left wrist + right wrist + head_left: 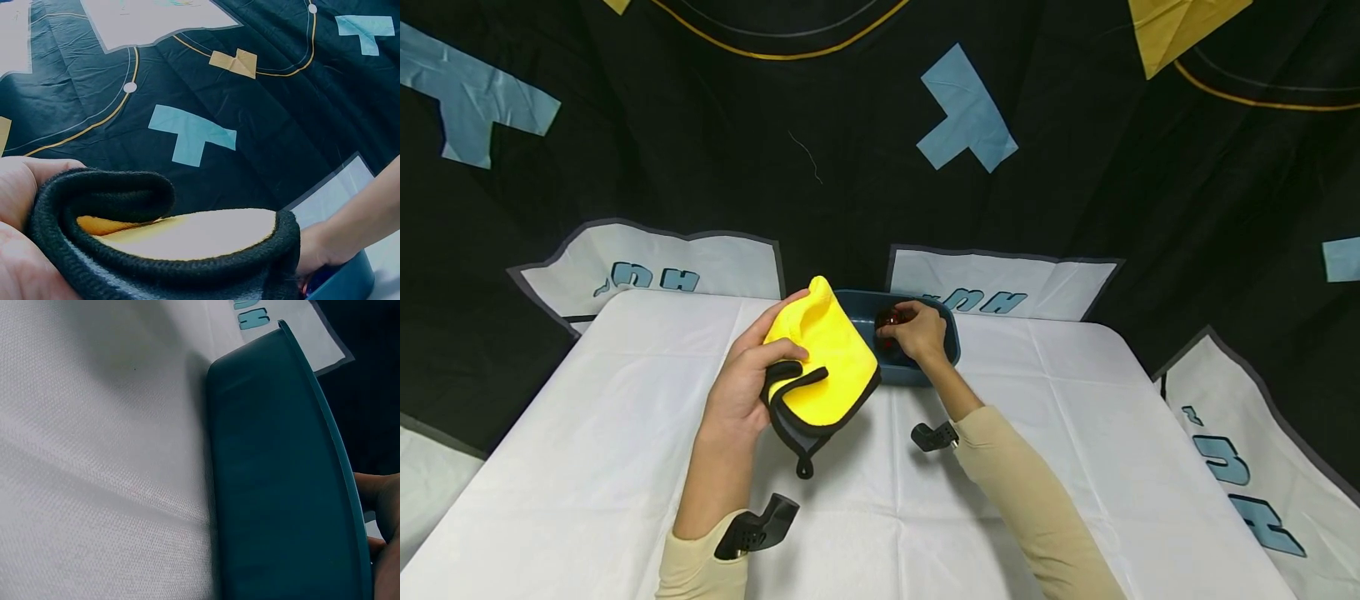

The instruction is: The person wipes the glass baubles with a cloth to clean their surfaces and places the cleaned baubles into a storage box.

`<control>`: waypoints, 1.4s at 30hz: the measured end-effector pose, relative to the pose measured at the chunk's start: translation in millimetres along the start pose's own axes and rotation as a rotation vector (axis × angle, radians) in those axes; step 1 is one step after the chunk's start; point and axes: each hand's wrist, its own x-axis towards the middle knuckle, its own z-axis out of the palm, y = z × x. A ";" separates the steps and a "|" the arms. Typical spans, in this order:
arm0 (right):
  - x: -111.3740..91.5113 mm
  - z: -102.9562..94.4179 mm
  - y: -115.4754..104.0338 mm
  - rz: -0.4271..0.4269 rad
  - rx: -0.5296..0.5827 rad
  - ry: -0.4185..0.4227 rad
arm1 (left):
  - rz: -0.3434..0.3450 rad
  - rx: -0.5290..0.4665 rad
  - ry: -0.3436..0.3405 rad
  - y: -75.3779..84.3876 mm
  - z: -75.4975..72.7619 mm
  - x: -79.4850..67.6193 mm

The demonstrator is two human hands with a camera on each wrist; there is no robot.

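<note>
A yellow cloth (829,354) with a dark grey back, black edging and a small loop hangs from my left hand (737,390), thumb on its front and fingers behind. In the left wrist view the black edge of the cloth (194,234) folds over beside the palm. My right hand (925,333) reaches into a dark blue basin (907,377) and pinches a shiny dark red thing (888,322), mostly hidden by the fingers. From the right wrist, the outer wall of the basin (275,469) covers most of my right hand (389,509).
The basin stands at the far edge of a table with a creased white cloth (880,517). Behind it hangs a black backdrop (850,167) with blue and yellow patches. Each wrist carries a small black mount, such as the left mount (758,529).
</note>
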 end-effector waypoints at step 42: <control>-4.7 -18.0 1.1 -0.023 0.126 0.052 | -0.016 0.018 0.021 2.3 -5.7 1.9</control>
